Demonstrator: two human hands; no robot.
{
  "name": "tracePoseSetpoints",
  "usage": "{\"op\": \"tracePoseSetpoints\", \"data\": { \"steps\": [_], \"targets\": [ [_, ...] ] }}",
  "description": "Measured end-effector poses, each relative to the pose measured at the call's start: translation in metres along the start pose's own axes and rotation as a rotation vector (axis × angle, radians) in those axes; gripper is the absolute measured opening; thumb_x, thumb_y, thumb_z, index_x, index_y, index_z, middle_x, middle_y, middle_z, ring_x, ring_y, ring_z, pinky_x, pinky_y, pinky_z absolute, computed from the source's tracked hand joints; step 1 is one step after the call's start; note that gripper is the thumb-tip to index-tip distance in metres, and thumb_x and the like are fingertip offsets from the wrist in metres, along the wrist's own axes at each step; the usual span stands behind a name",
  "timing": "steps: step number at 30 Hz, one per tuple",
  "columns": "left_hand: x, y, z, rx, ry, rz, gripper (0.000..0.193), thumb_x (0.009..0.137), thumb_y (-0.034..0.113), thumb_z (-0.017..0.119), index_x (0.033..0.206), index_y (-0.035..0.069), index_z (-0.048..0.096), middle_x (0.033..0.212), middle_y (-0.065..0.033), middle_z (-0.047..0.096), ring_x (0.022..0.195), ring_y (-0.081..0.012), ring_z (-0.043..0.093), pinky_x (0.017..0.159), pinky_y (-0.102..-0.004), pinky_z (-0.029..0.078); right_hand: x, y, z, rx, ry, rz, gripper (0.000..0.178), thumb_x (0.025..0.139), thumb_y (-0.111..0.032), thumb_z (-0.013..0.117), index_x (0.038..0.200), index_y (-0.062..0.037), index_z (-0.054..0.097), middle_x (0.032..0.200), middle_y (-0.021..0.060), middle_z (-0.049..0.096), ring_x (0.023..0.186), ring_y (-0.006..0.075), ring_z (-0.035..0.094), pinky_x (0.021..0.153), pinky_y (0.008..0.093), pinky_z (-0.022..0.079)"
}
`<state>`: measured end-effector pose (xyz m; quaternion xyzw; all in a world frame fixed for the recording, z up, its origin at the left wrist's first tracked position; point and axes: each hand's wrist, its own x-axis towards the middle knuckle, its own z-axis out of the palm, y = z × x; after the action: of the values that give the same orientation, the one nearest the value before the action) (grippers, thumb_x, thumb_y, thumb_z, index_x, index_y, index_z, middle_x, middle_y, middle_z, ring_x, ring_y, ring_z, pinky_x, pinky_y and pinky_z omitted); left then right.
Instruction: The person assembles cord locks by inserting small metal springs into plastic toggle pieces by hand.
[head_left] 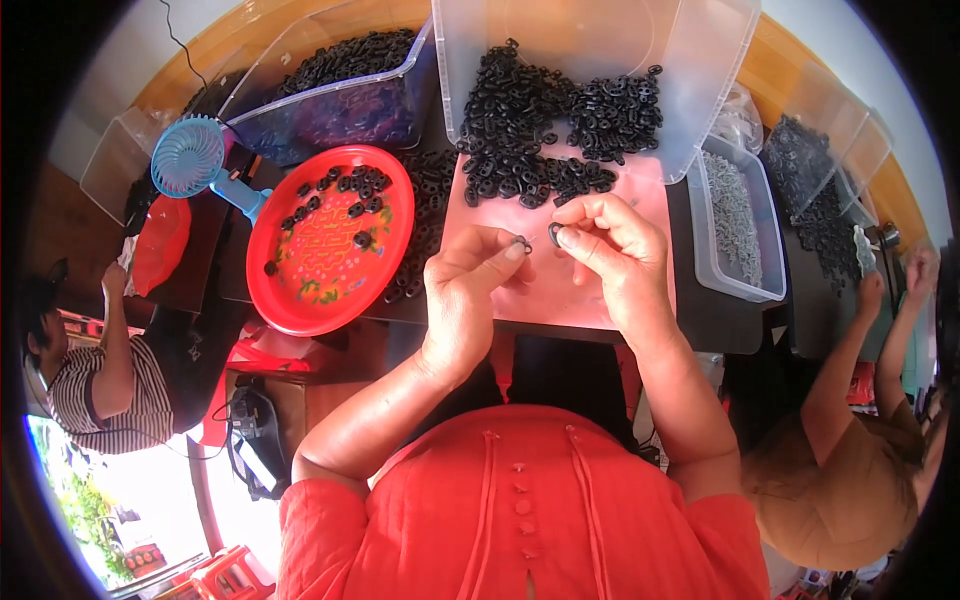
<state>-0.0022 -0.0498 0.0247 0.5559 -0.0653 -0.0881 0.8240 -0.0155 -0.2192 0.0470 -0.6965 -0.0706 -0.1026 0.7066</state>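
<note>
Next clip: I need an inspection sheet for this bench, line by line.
Surface: pink board on a dark table.
Job's things: left hand pinches a small ring; right hand pinches a black ring; pile of black rings spilling from a tipped clear bin.
Clutter: red tray with a few rings, blue fan, more bins.
Cables: black cable, top left.
Surroundings: two other people seated at the sides.

bare pink tray surface [560, 290] is left open below the black ring pile [540, 130]; the left is blocked by a red plate [300, 310].
</note>
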Motion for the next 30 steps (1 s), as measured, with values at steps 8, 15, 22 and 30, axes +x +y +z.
{"op": "tracePoseSetpoints", "data": {
  "steps": [8, 15, 22, 30],
  "targets": [
    [0.000, -0.002, 0.001, 0.026, -0.005, -0.022, 0.009, 0.092, 0.006, 0.060, 0.093, -0.003, 0.061, 0.075, -0.0071, 0.066, 0.067, -0.0121, 0.060, 0.065, -0.0244, 0.047, 0.000, 0.009, 0.004, -0.007, 0.008, -0.010, 0.006, 0.089, -0.003, 0.065, 0.095, -0.0046, 0.065, 0.084, -0.0029, 0.062, 0.072, 0.0022, 0.055, 0.052, 0.0183, 0.044],
    [0.000, -0.003, -0.002, 0.036, -0.012, -0.047, 0.009, 0.092, 0.006, 0.061, 0.091, -0.003, 0.062, 0.074, -0.0061, 0.065, 0.067, -0.0111, 0.060, 0.064, -0.0237, 0.047, -0.001, 0.015, 0.007, -0.049, -0.034, -0.087, 0.007, 0.089, 0.001, 0.065, 0.096, -0.0015, 0.065, 0.086, -0.0013, 0.064, 0.077, 0.0042, 0.058, 0.060, 0.0190, 0.047],
    [-0.002, -0.005, -0.006, 0.041, -0.061, -0.090, 0.006, 0.091, -0.001, 0.060, 0.096, -0.005, 0.061, 0.084, -0.0091, 0.065, 0.070, -0.0148, 0.062, 0.068, -0.0259, 0.051, -0.005, 0.017, 0.009, -0.072, -0.061, -0.148, 0.007, 0.088, 0.003, 0.065, 0.094, -0.0003, 0.065, 0.085, 0.0015, 0.067, 0.076, 0.0062, 0.061, 0.064, 0.0211, 0.049],
    [-0.004, -0.002, -0.005, -0.090, -0.125, -0.039, 0.020, 0.086, -0.005, 0.066, 0.105, -0.001, 0.063, 0.090, -0.0060, 0.066, 0.074, -0.0117, 0.062, 0.064, -0.0245, 0.052, -0.006, 0.009, -0.001, 0.064, -0.122, 0.049, 0.013, 0.088, -0.001, 0.066, 0.101, -0.0025, 0.063, 0.087, 0.0010, 0.067, 0.076, 0.0053, 0.060, 0.058, 0.0195, 0.046]
  ]
}}
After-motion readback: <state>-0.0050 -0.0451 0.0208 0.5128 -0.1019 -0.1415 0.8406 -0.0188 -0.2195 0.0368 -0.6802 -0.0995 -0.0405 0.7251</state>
